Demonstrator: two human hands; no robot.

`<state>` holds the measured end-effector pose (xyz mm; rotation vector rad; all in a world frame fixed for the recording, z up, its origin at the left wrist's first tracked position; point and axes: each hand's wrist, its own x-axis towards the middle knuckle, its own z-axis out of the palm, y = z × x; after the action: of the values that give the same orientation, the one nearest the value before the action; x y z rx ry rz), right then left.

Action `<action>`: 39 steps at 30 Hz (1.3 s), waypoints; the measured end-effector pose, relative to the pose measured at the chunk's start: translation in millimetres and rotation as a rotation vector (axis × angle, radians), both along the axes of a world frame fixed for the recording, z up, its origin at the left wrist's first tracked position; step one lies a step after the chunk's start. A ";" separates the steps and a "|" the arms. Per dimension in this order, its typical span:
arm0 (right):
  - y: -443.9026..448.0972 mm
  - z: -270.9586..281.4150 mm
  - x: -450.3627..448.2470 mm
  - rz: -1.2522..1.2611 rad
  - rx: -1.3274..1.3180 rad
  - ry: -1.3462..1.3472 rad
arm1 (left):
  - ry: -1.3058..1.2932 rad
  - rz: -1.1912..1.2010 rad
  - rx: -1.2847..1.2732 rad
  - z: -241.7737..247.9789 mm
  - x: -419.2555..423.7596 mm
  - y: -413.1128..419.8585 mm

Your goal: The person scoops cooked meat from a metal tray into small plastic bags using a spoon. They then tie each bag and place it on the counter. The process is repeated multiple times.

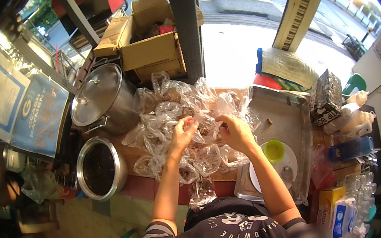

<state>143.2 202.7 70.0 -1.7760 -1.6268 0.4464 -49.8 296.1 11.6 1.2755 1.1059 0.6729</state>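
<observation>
A heap of clear plastic bags (188,101) with brownish contents covers the middle of the wooden table. My left hand (182,136) is over the heap, thumb and fingers apart, with nothing plainly held. To its right, my right hand (236,131) has its fingers curled down at a bag; whether they pinch the plastic is hidden. One more clear plastic bag (202,191) hangs at the table's near edge, close to my shirt. Beside my right forearm, a lime-green cup (274,151) and a metal spoon (287,175) rest on a white plate (291,160).
A lidded steel stockpot (116,107) and an uncovered pot of dark contents (120,177) stand left. Behind the heap is an open cardboard box (153,53) beside a post (186,29). A metal tray (279,107) lies right, near a tip box (326,97) and a blue tumbler (351,148).
</observation>
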 end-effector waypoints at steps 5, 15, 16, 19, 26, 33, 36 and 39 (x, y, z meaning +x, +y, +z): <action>16.6 7.1 -11.9 0.039 0.125 0.105 | 0.071 0.015 0.196 1.3 9.7 -0.1; 5.5 7.9 -14.8 0.042 0.194 0.076 | -0.016 0.057 0.184 19.7 7.2 -3.0; 2.2 9.7 -4.7 0.007 0.277 0.160 | 0.003 0.068 0.188 19.9 7.1 -2.5; -1.9 3.6 48.2 -0.287 0.410 0.310 | -0.022 0.087 0.260 21.8 1.8 -1.4; 11.6 -72.4 158.9 -0.668 0.127 0.084 | 0.110 0.100 0.343 36.0 -7.8 6.9; 61.1 -118.2 170.1 -0.294 -0.010 -0.316 | 0.013 0.203 0.347 53.5 -34.8 16.7; 66.7 -120.9 168.3 -0.357 -0.124 -0.492 | 0.012 0.222 0.334 57.2 -48.8 15.2; 61.0 -122.4 174.3 -0.368 -0.213 -0.397 | 0.052 0.224 0.339 56.3 -57.1 13.3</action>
<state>317.5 263.7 -52.5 -2.3852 -1.4926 0.0989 -106.9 309.5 67.9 1.4737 1.2244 1.0339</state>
